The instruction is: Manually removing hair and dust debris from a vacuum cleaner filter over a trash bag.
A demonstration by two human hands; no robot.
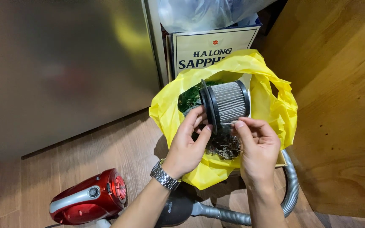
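Holding: left hand pinches the black rim of the pleated filter between thumb and fingers, closed on it.
Right hand: right hand sits at five o'clock of the filter, thumb and forefinger pressed narrowly together at the filter's lower edge, where a thin wisp of lint hangs; whether they actually grip the wisp or the filter I cannot tell.
Filter: a short grey cylinder with black end rings, lying on its side, tilted so its wider rim faces nine o'clock; it hangs over the open mouth of the yellow bag.
Yellow bag: yellow bag stands open beneath both hands, with green scraps at its eleven o'clock side and a clump of grey fluff directly below the filter.
Wrist: a metal watch on the left arm.
Floor, seven o'clock: a red vacuum body lying on the wooden boards.
Floor, five o'clock: a grey ribbed hose curving round the bag to a dark fitting.
Twelve o'clock: a cardboard box behind the bag, with a clear plastic bag on top.
Nine o'clock: a steel appliance door.
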